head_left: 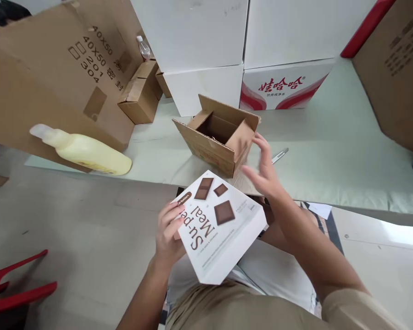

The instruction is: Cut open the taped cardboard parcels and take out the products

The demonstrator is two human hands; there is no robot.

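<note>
My left hand (168, 227) grips a white box (209, 243) by its left side, above my lap. Brown chocolate pieces and the words "Su-per Meal" are printed on its face. Just beyond it, a small cardboard box (213, 151) stands near the table's front edge with its top flaps up. Its inside is dark, and I cannot make out what it holds. My right hand (263, 169) is at the right side of that cardboard box, thumb and fingers apart, the fingertips at or very near its corner. A slim metal cutter (280, 156) lies to the right of this hand.
A pale yellow bottle (92, 151) is at the table's left front, by a large carton (65, 68). White cartons (206, 87) are stacked at the back, one red-printed (285, 87). Another big carton (395, 68) stands right. A red stool (20, 288) is on the floor, lower left.
</note>
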